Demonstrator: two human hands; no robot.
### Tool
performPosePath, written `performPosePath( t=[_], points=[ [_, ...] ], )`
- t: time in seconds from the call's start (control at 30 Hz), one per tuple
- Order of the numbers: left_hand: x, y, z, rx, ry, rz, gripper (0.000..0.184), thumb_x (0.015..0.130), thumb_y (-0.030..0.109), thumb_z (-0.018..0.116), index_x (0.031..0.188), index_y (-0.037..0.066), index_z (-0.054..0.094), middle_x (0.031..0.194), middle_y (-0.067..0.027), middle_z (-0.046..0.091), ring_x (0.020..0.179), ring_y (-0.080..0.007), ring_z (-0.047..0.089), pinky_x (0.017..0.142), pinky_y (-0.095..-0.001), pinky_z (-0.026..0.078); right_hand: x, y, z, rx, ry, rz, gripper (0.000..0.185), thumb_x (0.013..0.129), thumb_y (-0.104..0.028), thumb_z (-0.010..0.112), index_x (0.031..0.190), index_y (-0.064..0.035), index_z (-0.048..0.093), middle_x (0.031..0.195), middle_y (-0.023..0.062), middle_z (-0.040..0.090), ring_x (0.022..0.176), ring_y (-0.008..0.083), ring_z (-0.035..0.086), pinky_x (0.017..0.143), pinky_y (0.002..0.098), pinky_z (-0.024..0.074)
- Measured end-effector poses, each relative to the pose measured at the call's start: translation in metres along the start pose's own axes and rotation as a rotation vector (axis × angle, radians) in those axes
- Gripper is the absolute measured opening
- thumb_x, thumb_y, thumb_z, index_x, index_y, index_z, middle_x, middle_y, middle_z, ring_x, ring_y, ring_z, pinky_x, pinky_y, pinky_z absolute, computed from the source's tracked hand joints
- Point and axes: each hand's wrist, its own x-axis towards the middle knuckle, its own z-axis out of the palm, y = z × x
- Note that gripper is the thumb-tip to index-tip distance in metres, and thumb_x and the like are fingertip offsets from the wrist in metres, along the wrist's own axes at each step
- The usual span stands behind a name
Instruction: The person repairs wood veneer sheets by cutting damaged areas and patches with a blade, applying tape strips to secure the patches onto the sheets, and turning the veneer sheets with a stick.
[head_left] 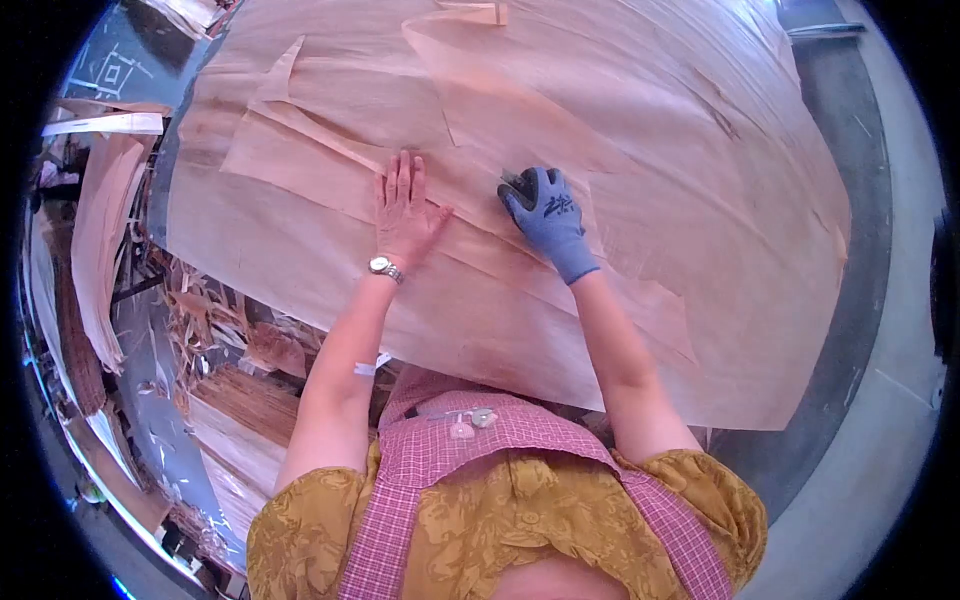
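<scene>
A wide, thin tan sheet (480, 320) covers the work surface, with overlapping torn pieces (330, 135) lying on it. My left hand (405, 215), bare and with a watch at the wrist, lies flat with fingers spread along the edge of a long piece. To its right, my right hand (545, 212) wears a blue glove with dark fingertips. Its fingers are curled closed around something small and greyish at the fingertips, too hidden to name, close above or touching the sheet.
At the left stand stacked long sheets (105, 230). Below them, scraps (270, 345) litter the floor beside a brown stack (240, 405) near my left arm. Grey floor (890, 420) runs along the right side.
</scene>
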Motion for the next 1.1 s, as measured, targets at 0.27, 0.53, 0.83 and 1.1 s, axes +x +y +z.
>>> performPosePath(
  t=[0.27,0.53,0.83,1.1],
  points=[
    [0.011,-0.029,-0.003,0.061,0.079,-0.059,0.075,0.094,0.045,0.050,0.152,0.005,0.023,0.158,-0.0150,0.024,0.146,-0.0316,0.021,0.119,-0.0495,0.016,-0.035,-0.002,0.042,-0.213,0.146,-0.087,0.063,0.086,-0.048,0.062,0.136,-0.0116,0.049,0.119,0.0199,0.055,0.107,0.0363,0.053,0.084,0.0524,0.0472],
    [0.012,-0.039,-0.006,0.033,0.174,-0.124,0.056,0.096,0.025,0.050,0.145,0.003,0.035,0.150,-0.0135,0.036,0.139,-0.0314,0.032,0.116,-0.0474,0.025,-0.022,-0.014,0.021,0.062,0.073,-0.149,0.041,0.092,-0.036,0.056,0.123,-0.0094,0.053,0.118,0.0219,0.057,0.111,0.0385,0.053,0.086,0.0499,0.0486],
    [0.011,-0.044,-0.010,-0.084,0.262,-0.211,0.039,0.093,0.018,0.051,0.131,0.008,0.054,0.135,-0.0075,0.052,0.120,-0.0279,0.050,0.103,-0.0434,0.038,0.020,-0.133,0.067,-0.271,-0.423,-0.064,0.030,0.098,-0.029,0.046,0.114,-0.0030,0.045,0.090,0.0219,0.071,0.078,0.0357,0.072,0.063,0.0518,0.0550],
    [0.009,-0.042,-0.013,-0.041,0.268,-0.203,0.037,0.089,0.016,0.054,0.125,0.015,0.063,0.130,0.0020,0.058,0.112,-0.0223,0.054,0.095,-0.0386,0.042,0.031,-0.153,0.074,-0.380,-0.460,-0.056,0.030,0.090,-0.020,0.053,0.114,-0.0034,0.045,0.092,0.0207,0.071,0.078,0.0361,0.072,0.059,0.0545,0.0548]
  ],
)
